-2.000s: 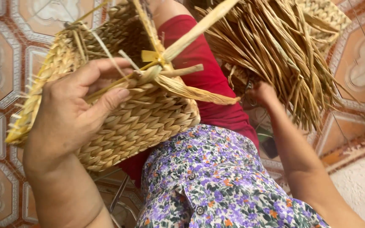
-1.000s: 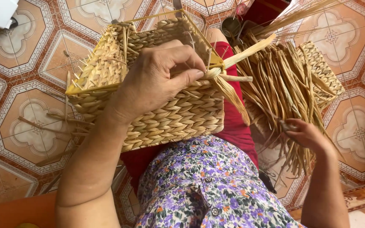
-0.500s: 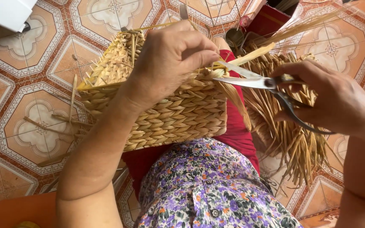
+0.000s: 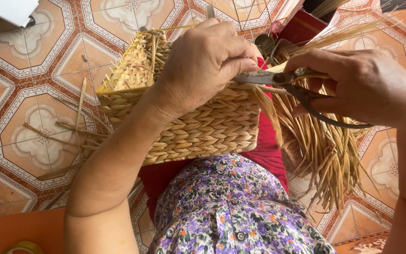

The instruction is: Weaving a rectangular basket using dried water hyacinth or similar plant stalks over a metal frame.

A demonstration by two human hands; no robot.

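Two hands over patterned floor tiles [image 4: 34,117]: left fingers [image 4: 222,51] pinch basket [image 4: 198,127], right fingers [image 4: 320,61] grip scissors [image 4: 301,94].

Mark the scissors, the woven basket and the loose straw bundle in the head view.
scissors [image 4: 301,96]: head view, on the dark handle loop below the right hand [image 4: 363,87].
woven basket [image 4: 203,134]: head view, on its plaited side wall.
loose straw bundle [image 4: 320,155]: head view, on the hanging strands.

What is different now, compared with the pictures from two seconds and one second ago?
The right hand left the loose straw bundle, took scissors and brought them to the strand at the woven basket. The left hand stays gripping the basket rim on the lap.
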